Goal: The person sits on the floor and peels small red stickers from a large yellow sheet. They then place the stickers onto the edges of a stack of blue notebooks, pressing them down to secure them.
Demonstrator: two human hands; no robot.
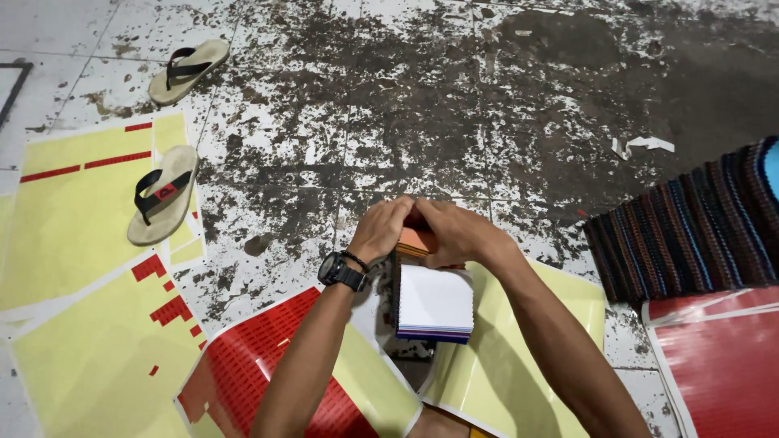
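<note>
- A dark metal frame corner [15, 85] is showing at the far left edge, lying on the tiled floor [389, 105], which is heavily stained with dark patches.
- Yellow sheets [65, 227] with red strips are lying spread over the left part of the floor, one overlapping the next.
- Two beige sandals with black straps are sitting there: the far sandal [187, 71] is resting on bare tile, and the near sandal [162, 195] is lying partly on a yellow sheet.
- A red sticker sheet [243, 365] is lying at the bottom centre, passing under the left forearm.
- The left hand [380, 229], with a black watch [341, 272] on its wrist, is curling closed over the top edge of a stack of sheets [435, 304].
- The stack of sheets is being held between both hands at the picture's middle, just above the floor; its white face is turned up and coloured edges are showing along its near side, with an orange layer at the top.
- The right hand [454, 231] is gripping the same top edge, fingertips meeting those of the left hand.
- Another yellow sheet [495, 373] is lying under the right forearm.
- A torn white paper scrap [645, 146] is lying farther off on the dark stain.
- A striped dark cloth [690, 227] is covering the right side, just beside more red sheets [722, 365].
</note>
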